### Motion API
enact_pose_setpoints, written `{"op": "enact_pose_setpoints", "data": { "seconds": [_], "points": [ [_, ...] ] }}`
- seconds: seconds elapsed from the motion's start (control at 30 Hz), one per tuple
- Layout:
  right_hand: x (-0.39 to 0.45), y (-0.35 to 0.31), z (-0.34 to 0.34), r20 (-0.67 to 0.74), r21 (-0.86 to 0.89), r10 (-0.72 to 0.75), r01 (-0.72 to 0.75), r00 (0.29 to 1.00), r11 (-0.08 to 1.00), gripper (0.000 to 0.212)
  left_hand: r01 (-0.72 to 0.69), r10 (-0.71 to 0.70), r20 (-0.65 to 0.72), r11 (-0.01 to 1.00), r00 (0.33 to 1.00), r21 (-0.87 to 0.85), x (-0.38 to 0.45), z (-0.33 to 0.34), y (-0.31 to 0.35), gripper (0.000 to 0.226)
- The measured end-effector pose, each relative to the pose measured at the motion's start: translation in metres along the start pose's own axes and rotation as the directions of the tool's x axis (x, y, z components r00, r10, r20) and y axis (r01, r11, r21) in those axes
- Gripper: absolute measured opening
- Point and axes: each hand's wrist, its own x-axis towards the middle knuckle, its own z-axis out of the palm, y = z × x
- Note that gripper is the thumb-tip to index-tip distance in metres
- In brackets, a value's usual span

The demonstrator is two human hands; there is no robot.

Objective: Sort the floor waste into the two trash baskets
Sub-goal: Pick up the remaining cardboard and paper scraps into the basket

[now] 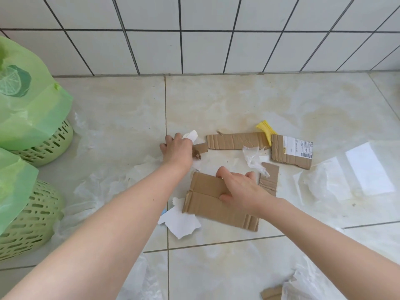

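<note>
The head view looked down on a tiled floor [238,100] strewn with waste. The right hand [242,189] lay on the big folded cardboard sheet [216,204], fingers curled over its far edge and thumb pressed against the face, gripping it. The left hand [176,148] reached further out, closed around a white crumpled paper scrap [191,134] beside a small torn cardboard bit [200,149].

To do this well, the sheet probably wanted lifting by that gripped edge, kept flat so the torn white paper [179,221] tucked under its near corner stayed behind, then carried with the other cardboard to one basket. The paper scrap should go wherever paper belongs.

The two green baskets [32,224], both lined with green bags, stood at the far left, well apart from the pile. Still on the floor were a long cardboard strip [236,140], a labelled cardboard piece [292,151], an L-shaped cardboard offcut [269,178], a yellow scrap [267,128] and a clear plastic wad [252,156]. Thin clear film [320,180] lay around the pile and near the baskets; it was hard to see and could likely slip underfoot or cling to lifted pieces.
</note>
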Motion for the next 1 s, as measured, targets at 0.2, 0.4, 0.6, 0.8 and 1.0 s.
{"op": "enact_pose_setpoints", "data": {
  "seconds": [0.2,0.4,0.6,0.8,1.0],
  "points": [
    [-0.017,0.009,-0.040,0.007,0.255,0.059,-0.059,0.998,0.965,0.015,-0.054,0.055,-0.116,0.999,0.992,0.004,-0.004,-0.008,-0.005,0.017],
    [-0.055,0.039,-0.044,0.033,0.834,0.252,-0.165,0.967,0.526,0.015,0.002,-0.070,-0.114,0.860,0.991,-0.510,0.007,-0.040,-0.002,0.016],
    [-0.075,0.069,-0.012,0.044,0.905,0.497,-0.245,0.866,0.347,0.016,-0.087,0.100,0.003,0.884,0.995,-0.459,0.008,-0.043,0.024,0.014],
    [-0.070,0.091,0.011,0.122,0.975,0.718,-0.220,0.685,0.044,0.009,-0.177,0.211,0.061,0.921,0.976,-0.348,0.015,-0.020,0.051,0.017],
    [-0.054,0.096,0.010,0.103,0.958,0.789,-0.274,0.606,0.086,0.009,-0.252,0.258,0.037,0.961,0.965,-0.117,0.019,0.003,0.061,0.032]
  ]
}}
